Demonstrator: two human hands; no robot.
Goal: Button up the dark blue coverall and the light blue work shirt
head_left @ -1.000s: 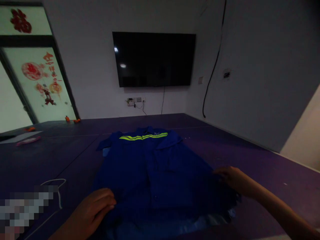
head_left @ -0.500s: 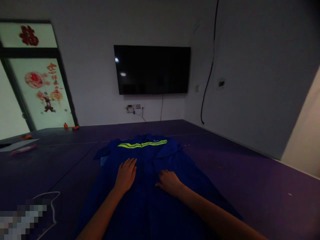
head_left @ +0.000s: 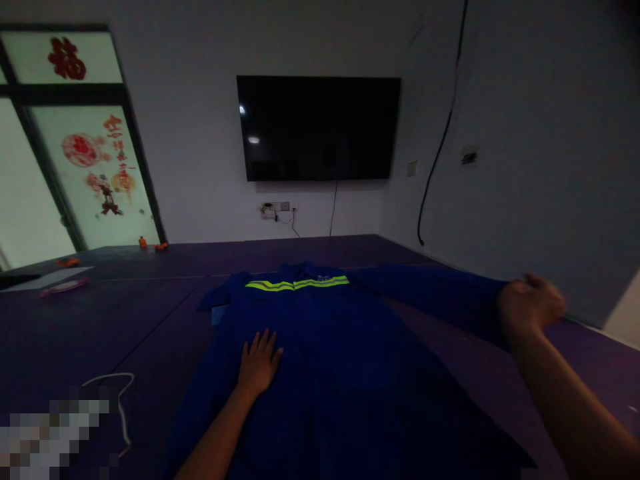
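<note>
A dark blue work jacket (head_left: 345,353) with a yellow-green reflective strip (head_left: 320,283) across its chest lies spread on the purple surface, collar away from me. My left hand (head_left: 260,363) rests flat on the jacket front, fingers spread. Out to the right, my right hand (head_left: 531,307) is closed on the end of one sleeve (head_left: 440,290), which stretches sideways from the shoulder. The cuff itself is hidden in the hand. On the left, the other sleeve (head_left: 215,298) looks short or folded, with a lighter blue patch below it.
At the left lie a pink-rimmed item (head_left: 65,287), a pale sheet (head_left: 47,279) and small orange objects (head_left: 160,247). A white cord (head_left: 123,407) curls near a blurred-out item at lower left. A television (head_left: 320,128) hangs on the far wall; a black cable (head_left: 440,153) dangles at right.
My right hand has moved from the jacket front far to the right, drawing the sleeve out straight from where it lay folded across the jacket. My left hand stays on the jacket, fingers now more spread.
</note>
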